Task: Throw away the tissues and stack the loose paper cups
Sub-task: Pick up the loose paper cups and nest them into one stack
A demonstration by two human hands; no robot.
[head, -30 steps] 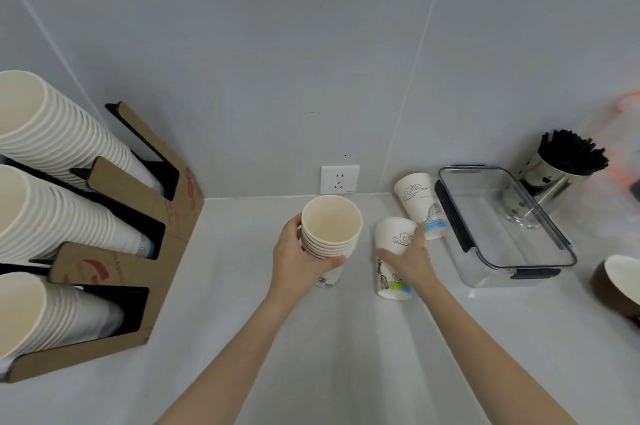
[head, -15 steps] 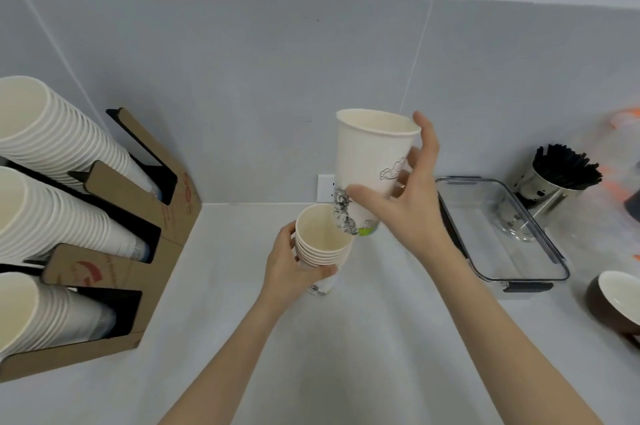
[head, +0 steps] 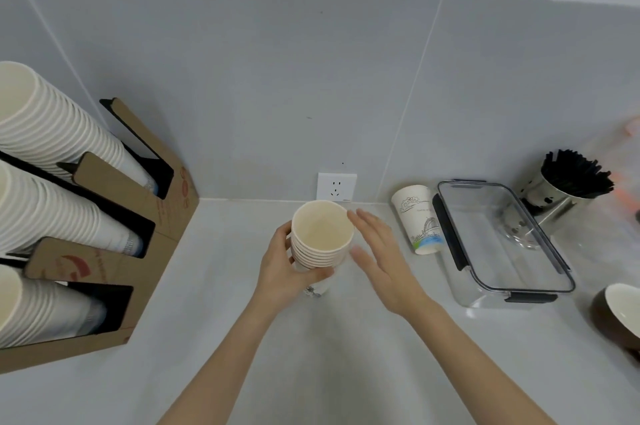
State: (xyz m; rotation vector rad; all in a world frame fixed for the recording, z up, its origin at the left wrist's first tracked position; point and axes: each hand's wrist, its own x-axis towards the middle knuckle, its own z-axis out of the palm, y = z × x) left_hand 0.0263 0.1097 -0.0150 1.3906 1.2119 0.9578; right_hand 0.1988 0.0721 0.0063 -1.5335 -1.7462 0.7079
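Our left hand (head: 287,268) is wrapped around the stack of paper cups (head: 320,237), holding it upright; our right hand (head: 381,258) is spread flat and empty just beside the stack's rim. One loose paper cup (head: 419,218) stands beyond our right hand, touching the clear container (head: 554,272).

I see bare grey worktop (head: 346,355) open between the brown cardboard cup rack (head: 114,262) and the clear plastic lidded box (head: 502,244).
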